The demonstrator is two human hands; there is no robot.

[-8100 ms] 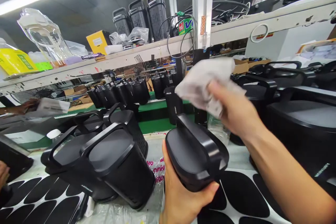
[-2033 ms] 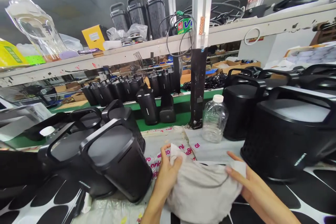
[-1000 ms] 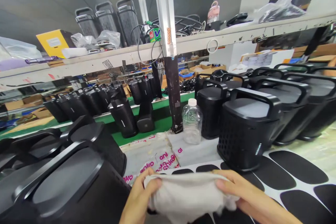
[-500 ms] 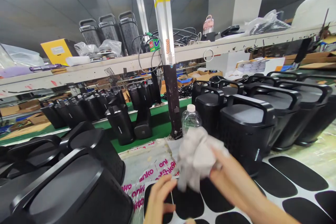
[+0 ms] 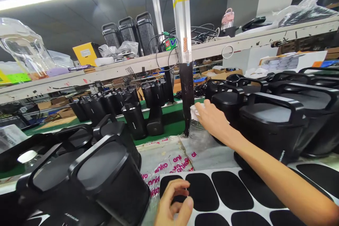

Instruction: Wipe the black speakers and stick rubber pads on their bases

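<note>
My right hand point(image 5: 212, 118) is stretched forward, its fingers closed on a crumpled white cloth point(image 5: 196, 110). Hand and cloth are over the top of a clear plastic bottle point(image 5: 200, 136), which looks blurred; its white cap is hidden. Close to me, my left hand point(image 5: 176, 201) hovers over a white sheet of black rounded pads point(image 5: 202, 191). Its fingers are curled but apart, with nothing in them. The sheet lies flat on the plastic-covered bench point(image 5: 169, 155) with pink lettering.
Black speakers with carry handles point(image 5: 106, 169) stand on the left, and more speakers point(image 5: 272, 127) crowd the right. A dark post point(image 5: 186, 95) rises behind the bottle. Above runs a shelf point(image 5: 148, 61) with boxes and cables. A green belt point(image 5: 171, 118) lies beyond the bench.
My right hand has moved forward with the cloth from above the pads to the bottle top. My left hand remains near the sheet. The view has turned slightly left.
</note>
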